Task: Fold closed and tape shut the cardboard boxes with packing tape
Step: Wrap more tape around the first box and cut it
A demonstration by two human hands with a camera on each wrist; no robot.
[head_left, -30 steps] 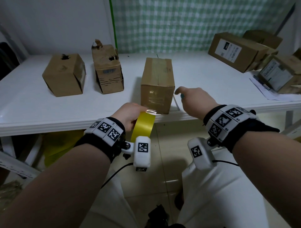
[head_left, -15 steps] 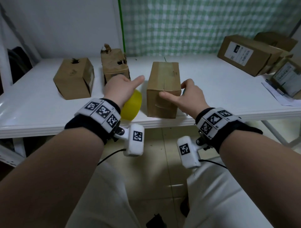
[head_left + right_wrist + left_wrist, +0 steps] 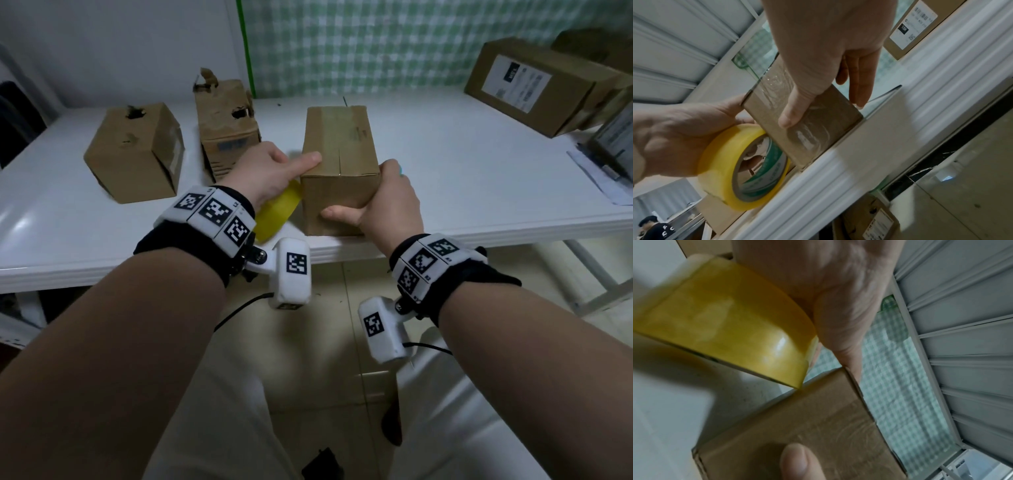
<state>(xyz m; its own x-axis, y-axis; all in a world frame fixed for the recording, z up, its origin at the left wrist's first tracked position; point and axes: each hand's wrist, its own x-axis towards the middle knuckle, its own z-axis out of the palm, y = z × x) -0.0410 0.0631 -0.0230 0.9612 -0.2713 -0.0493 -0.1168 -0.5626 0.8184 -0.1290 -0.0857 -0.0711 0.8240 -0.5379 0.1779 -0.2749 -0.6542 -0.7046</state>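
Head view: right hand [image 3: 387, 202] fingers grasp the box [image 3: 339, 164]; left hand [image 3: 263, 174] fingers grasp the tape roll [image 3: 274, 216] beside it.

Right hand [image 3: 824, 48] thumb pressed on taped cardboard box [image 3: 807, 123], left hand [image 3: 676, 138] holding yellow tape roll [image 3: 725, 165] beside it

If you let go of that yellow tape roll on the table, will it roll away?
Probably it could. The yellow tape roll is a round ring, held on its edge by the left hand, so it may roll along the smooth white table. The cardboard box beside it might stop it. Its shiny side looks a bit slippery too.
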